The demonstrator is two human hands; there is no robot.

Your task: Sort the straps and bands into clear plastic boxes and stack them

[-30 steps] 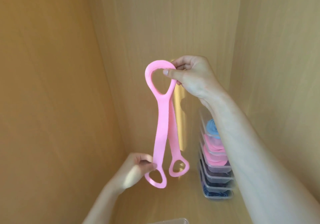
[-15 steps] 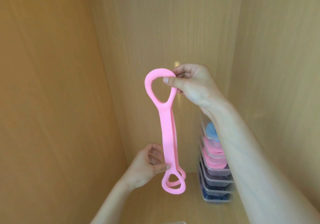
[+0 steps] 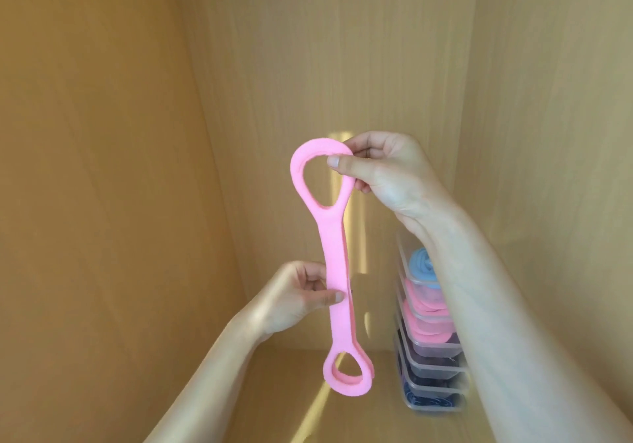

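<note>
Wood-grain panels enclose the scene on the left, back and right, with a wooden shelf floor (image 3: 284,391) below. Lowest and furthest left, the left hand (image 3: 291,297) pinches the middle of the pink strap (image 3: 337,271) between thumb and curled fingers. That strap is folded double and hangs upright in the air, its two lower loops lying together just below the left hand, above the shelf floor without touching it. Up and to the right, the right hand (image 3: 383,172) grips the strap's top loop, thumb on the front and fingers curled behind. Below the right wrist, partly hidden by the forearm, a stack of clear plastic boxes (image 3: 424,350) stands on the shelf floor, holding blue, pink and dark rolled bands.
</note>
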